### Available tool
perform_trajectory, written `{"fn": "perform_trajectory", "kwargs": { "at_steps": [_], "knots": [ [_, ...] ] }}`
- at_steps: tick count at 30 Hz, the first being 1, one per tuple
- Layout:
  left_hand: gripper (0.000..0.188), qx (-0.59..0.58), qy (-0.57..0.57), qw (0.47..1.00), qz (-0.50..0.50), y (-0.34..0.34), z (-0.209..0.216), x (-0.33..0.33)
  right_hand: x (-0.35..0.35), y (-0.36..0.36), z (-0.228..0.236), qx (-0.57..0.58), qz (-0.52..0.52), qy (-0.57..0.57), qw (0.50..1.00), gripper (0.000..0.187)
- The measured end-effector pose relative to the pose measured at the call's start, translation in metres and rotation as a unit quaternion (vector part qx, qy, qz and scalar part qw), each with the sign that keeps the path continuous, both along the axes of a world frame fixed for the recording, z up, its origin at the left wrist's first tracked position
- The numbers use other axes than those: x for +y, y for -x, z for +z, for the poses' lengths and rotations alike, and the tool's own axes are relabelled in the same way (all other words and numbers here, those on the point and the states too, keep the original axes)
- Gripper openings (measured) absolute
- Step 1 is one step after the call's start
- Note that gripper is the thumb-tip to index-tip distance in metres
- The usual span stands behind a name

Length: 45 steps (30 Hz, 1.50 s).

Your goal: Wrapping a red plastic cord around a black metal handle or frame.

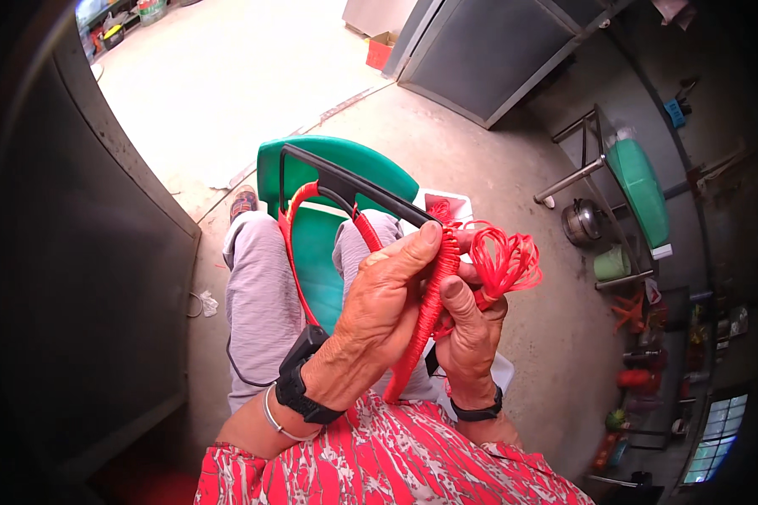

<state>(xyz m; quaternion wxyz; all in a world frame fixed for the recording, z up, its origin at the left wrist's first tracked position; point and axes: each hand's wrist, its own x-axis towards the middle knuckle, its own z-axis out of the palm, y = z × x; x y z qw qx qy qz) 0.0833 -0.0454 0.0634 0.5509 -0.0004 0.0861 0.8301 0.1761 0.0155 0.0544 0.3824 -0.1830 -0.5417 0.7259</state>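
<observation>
My left hand [372, 296] is closed around a curved frame [423, 324], tightly wound with red cord along the part in its grip. The thumb presses near the end of the frame's straight black bar [358, 187]. Another wrapped stretch of the same frame loops over my knees, with some black left bare at the top. In my right hand [473, 341], closed beside the wound part, is a looped bundle of red cord [507, 259]. Its loops stick out above the thumb, while the fingers behind are partly hidden.
A green plastic chair [337, 156] stands before me between my knees. Behind my hands is a white container [456, 204] with red cord. Metal doors [488, 59] flank the bright doorway. To the right are a metal rack [594, 164], a pot [581, 220] and cluttered shelves.
</observation>
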Motion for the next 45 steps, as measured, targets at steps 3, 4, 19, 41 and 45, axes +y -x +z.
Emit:
{"fn": "perform_trajectory", "kwargs": {
  "at_steps": [3,4,19,41,45],
  "knots": [
    [0.036,0.001,-0.016,1.0,0.002,-0.002,-0.003,0.003,0.002,0.001,0.001,0.025,0.017,0.011,0.999,0.025],
    [0.036,0.002,-0.016,1.0,0.0,-0.002,-0.004,0.003,0.004,-0.001,-0.001,0.025,0.015,0.011,1.0,0.025],
    [0.044,-0.001,-0.006,1.0,0.005,-0.004,-0.019,0.009,0.072,0.006,0.052,-0.077,0.163,-0.077,0.981,0.032],
    [0.037,0.048,0.023,0.999,-0.014,0.005,-0.006,-0.002,0.087,0.021,0.052,-0.22,0.254,-0.044,0.941,0.018],
    [0.037,0.033,0.025,0.999,-0.003,0.004,-0.006,-0.001,0.087,0.019,0.056,-0.187,0.305,0.051,0.932,0.013]
  ]
}}
